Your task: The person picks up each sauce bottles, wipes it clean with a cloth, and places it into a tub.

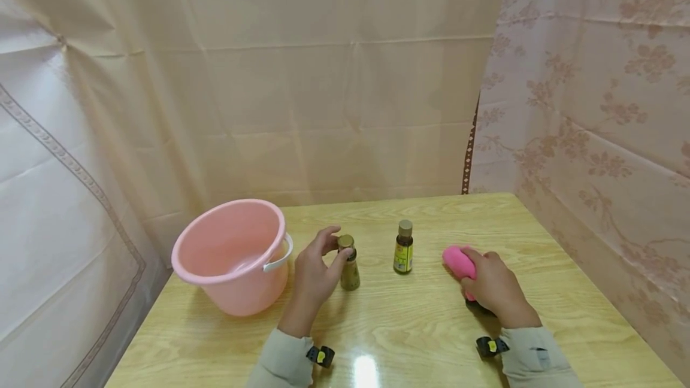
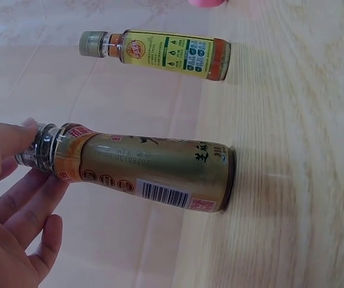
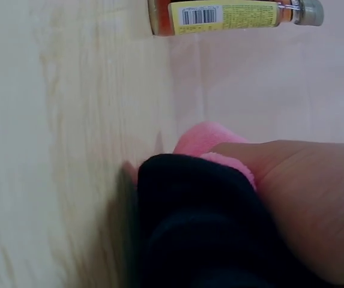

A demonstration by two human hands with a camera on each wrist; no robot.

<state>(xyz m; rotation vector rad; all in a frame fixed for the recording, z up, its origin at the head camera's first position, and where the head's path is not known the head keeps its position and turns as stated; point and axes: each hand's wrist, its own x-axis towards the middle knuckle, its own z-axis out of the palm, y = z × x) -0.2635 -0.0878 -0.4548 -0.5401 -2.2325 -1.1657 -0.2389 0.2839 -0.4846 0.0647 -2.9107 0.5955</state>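
Note:
My left hand [image 1: 314,271] is at the neck of a gold-labelled sesame oil bottle [image 1: 350,277]. In the left wrist view, thumb and fingers pinch the capped neck of that bottle [image 2: 153,171], which stands upright on the table. To its right stands a smaller dark bottle [image 1: 403,255] with a yellow label and a greenish cap. Farther right, my right hand [image 1: 496,285] grips a soft, fuzzy pink thing [image 1: 459,261] low over the table. A black part [image 3: 196,222] fills much of the right wrist view beside the pink; most of the pink thing is hidden, so its kind is unclear.
A pink bucket [image 1: 245,295] with a white handle [image 1: 279,262] stands at the left of the wooden table [image 1: 409,328]. Behind hangs a beige curtain [image 1: 334,88], and a flowered cloth [image 1: 609,106] borders the right side.

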